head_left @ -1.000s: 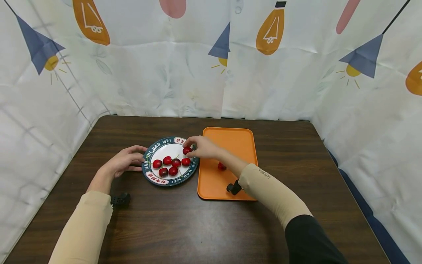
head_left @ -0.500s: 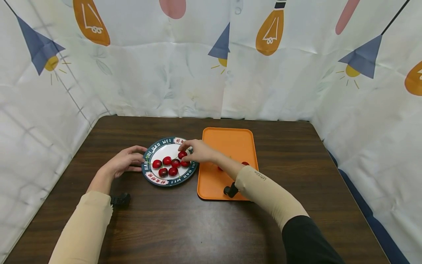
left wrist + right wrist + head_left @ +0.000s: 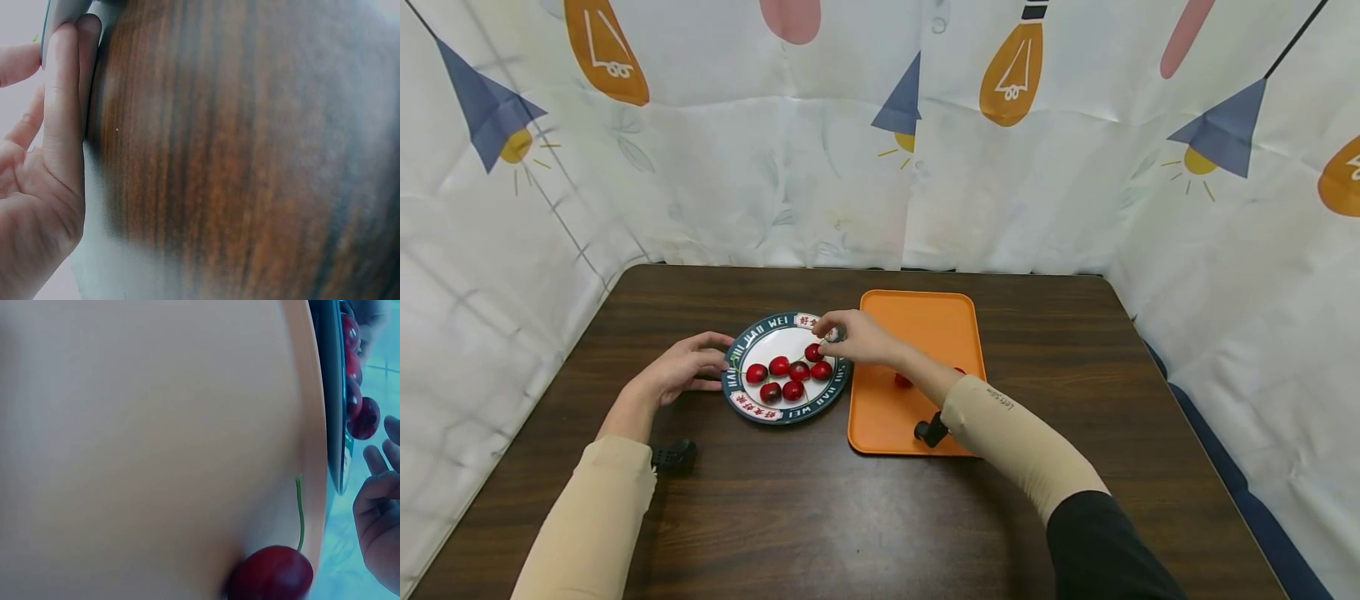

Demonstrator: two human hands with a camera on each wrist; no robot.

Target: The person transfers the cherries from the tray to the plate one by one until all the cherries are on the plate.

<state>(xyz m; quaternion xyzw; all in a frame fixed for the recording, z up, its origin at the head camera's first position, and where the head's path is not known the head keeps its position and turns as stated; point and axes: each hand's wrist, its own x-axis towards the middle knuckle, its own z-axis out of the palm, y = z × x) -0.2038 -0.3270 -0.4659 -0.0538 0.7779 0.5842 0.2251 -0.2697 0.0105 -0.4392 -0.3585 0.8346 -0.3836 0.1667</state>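
Several dark red cherries [image 3: 799, 372] lie on a round plate [image 3: 748, 401] with a white centre and a teal lettered rim. At its left side my left hand [image 3: 679, 367] holds the rim, fingers under the edge in the left wrist view. My right hand [image 3: 859, 336] hovers at the plate's right edge, fingers loosely bent and holding nothing. Just below those fingertips rests one cherry [image 3: 813, 352]; in the right wrist view a cherry [image 3: 364, 419] sits apart from the fingers. Under my right forearm, a cherry [image 3: 902, 381] and part of another [image 3: 959, 370] show on the orange tray [image 3: 921, 312].
Both plate and tray stand on a dark wood-grain table [image 3: 760, 517], the tray just right of the plate. A white patterned curtain [image 3: 820, 183] closes off the back and sides. A black wrist device [image 3: 931, 429] hangs below my right cuff, over the tray.
My right hand carried a cherry lower onto the plate and let it go among the others. It has since drawn back slightly up and right. The left hand stays put.
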